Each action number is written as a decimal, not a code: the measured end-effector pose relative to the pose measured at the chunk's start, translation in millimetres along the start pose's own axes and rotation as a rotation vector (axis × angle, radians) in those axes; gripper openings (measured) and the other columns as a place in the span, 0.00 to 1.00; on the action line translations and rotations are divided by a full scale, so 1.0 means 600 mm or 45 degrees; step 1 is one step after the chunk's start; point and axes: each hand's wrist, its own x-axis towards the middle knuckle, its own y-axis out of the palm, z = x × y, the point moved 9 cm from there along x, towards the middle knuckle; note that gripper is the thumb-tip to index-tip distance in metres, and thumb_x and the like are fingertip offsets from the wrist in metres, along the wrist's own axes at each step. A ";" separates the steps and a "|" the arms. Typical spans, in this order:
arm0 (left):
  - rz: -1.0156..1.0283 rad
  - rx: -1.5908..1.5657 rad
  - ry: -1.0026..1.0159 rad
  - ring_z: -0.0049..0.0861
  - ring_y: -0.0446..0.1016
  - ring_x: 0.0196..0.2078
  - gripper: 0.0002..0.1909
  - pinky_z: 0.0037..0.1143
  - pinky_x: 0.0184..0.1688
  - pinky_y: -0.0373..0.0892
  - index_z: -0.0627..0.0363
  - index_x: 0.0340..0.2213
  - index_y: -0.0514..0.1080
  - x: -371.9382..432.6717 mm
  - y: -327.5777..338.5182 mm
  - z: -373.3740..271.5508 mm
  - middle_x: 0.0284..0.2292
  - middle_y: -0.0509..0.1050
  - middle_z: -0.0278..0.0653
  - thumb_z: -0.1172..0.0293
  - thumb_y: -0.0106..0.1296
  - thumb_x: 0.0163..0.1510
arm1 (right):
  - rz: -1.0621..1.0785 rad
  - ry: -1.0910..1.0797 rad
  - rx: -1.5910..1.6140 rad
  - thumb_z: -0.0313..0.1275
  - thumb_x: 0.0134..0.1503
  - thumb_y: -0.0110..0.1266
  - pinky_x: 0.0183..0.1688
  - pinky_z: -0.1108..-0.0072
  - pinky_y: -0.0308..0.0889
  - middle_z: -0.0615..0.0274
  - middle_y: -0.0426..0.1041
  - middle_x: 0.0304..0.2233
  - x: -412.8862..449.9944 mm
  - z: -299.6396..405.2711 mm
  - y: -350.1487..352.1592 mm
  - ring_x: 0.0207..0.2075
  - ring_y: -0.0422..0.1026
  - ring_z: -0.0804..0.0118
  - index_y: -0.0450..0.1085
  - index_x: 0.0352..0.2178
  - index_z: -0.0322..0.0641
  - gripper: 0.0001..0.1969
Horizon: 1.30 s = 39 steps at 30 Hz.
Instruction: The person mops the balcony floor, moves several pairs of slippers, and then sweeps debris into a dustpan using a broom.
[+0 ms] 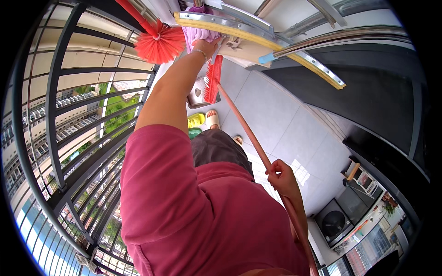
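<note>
My right hand [281,176] grips the pinkish-red pole [246,126] of a push broom. The broom's red bristled head [214,79] is at the far end of the pole, above a shallow metal tray [197,94]. Stretched forward, my left hand [204,48] wears a bead bracelet and is at the lilac mop head [198,36]. A thin grey strip [218,51] lies by its fingers; whether the hand grips the strip or the mop strands cannot be told. Left of that hand is a round brush with red bristles [159,42].
A long squeegee with a yellow foam edge [248,38] and a pole with a light blue tip [266,58] jut in from the upper right. Dark metal railings [103,70] line the left. Yellow [196,120] and green slippers [194,133] lie by my feet. A front-loading appliance [334,222] stands lower right.
</note>
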 end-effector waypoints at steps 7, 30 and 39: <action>0.026 -0.408 0.226 0.32 0.66 0.37 0.19 0.29 0.33 0.67 0.60 0.39 0.60 -0.144 0.006 -0.057 0.45 0.59 0.38 0.69 0.45 0.42 | 0.033 0.307 0.534 0.23 0.46 0.45 0.12 0.89 0.52 0.65 0.61 0.19 0.009 -0.128 -0.016 0.12 0.57 0.80 0.49 0.45 0.37 0.24; 0.635 -2.601 -1.334 0.23 0.58 0.10 0.11 0.22 0.10 0.53 0.61 0.14 0.61 -0.328 0.198 -0.556 0.10 0.59 0.37 0.72 0.36 0.46 | 0.132 0.457 2.225 0.25 0.48 0.34 0.09 0.94 0.56 0.62 0.59 0.17 -0.153 -0.737 -0.021 0.11 0.57 0.82 0.55 0.29 0.27 0.09; 0.419 -1.522 -0.472 0.30 0.65 0.13 0.13 0.28 0.13 0.59 0.70 0.15 0.63 -0.396 -0.075 -0.825 0.12 0.65 0.44 0.70 0.43 0.42 | -0.443 0.042 2.415 0.26 0.49 0.39 0.08 0.93 0.50 0.58 0.61 0.17 -0.354 -1.098 0.059 0.11 0.55 0.81 0.57 0.25 0.30 0.06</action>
